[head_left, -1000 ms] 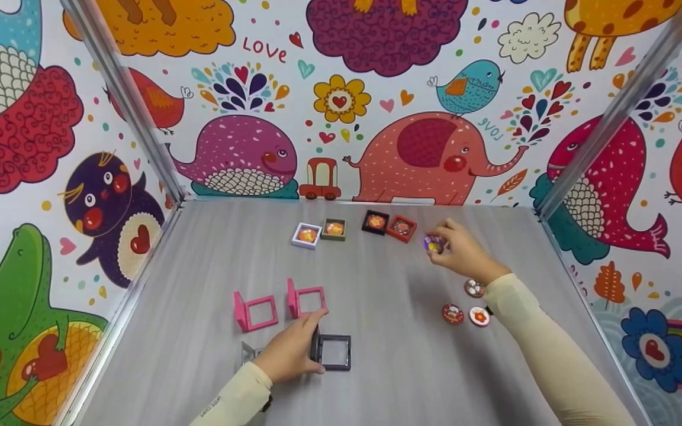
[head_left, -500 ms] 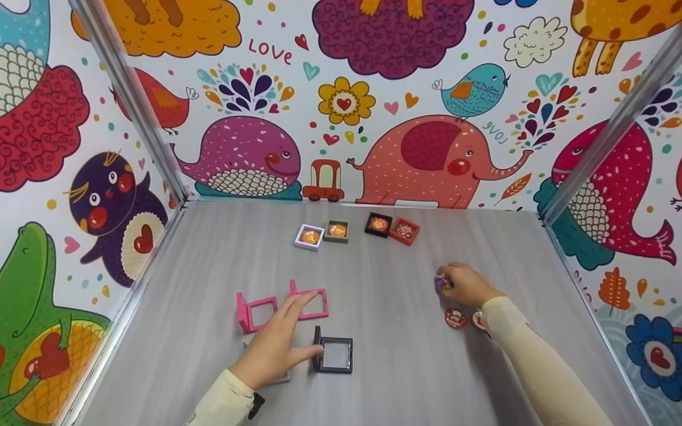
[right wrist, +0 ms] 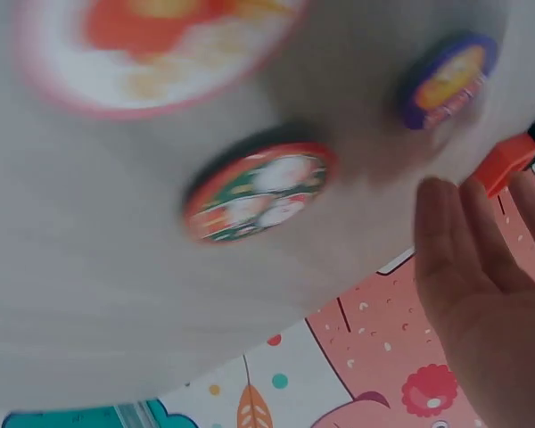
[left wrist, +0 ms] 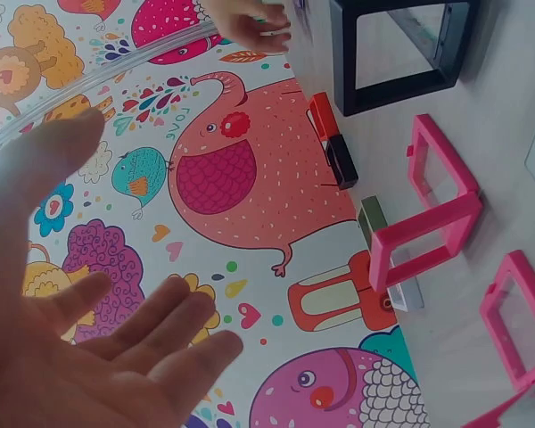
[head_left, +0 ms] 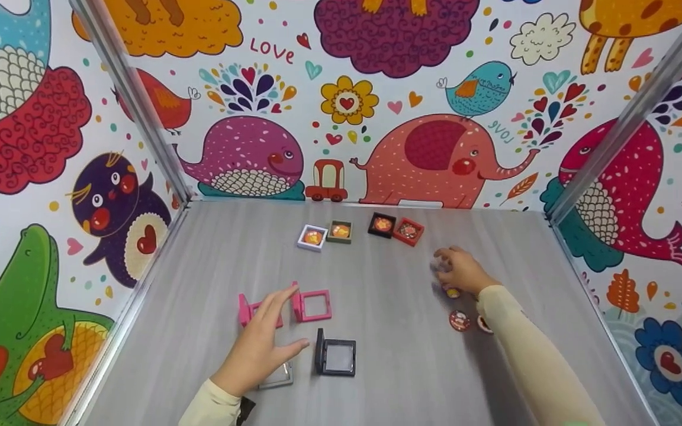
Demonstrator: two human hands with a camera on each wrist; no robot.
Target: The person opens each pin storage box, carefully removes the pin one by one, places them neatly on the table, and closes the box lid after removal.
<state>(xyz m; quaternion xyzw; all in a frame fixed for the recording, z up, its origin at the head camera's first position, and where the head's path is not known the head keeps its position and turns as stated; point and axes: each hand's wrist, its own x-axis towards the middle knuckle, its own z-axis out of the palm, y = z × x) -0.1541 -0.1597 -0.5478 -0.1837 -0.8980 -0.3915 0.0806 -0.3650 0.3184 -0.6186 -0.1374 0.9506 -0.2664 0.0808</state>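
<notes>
My left hand (head_left: 261, 340) hovers with fingers spread over the hinged square frames. Its fingertips reach the raised lid of one pink frame (head_left: 315, 319). Another pink frame (head_left: 243, 309) and a grey frame (head_left: 276, 385) lie partly hidden under this hand. To its right, the black frame (head_left: 338, 374) stands with its lid up. My right hand (head_left: 460, 271) is just above a purple-rimmed picture disc (right wrist: 410, 111); in the right wrist view its loosely bent fingers are apart from the disc. A red disc (head_left: 459, 320) and a white disc (head_left: 483, 325) lie nearer me; a green disc (right wrist: 267, 192) shows in the right wrist view.
Along the back stand small square boxes with round orange pictures inside: white (head_left: 312, 237), olive (head_left: 340, 232), black (head_left: 382, 225) and red (head_left: 408, 231). Walls printed with cartoon animals enclose the grey table (head_left: 388, 296), with metal posts at the back corners.
My right hand has brought the purple disc towards me, let it go on the table beside the others and lifted slightly. My left hand has left the black frame and moved leftward, fingers spreading.
</notes>
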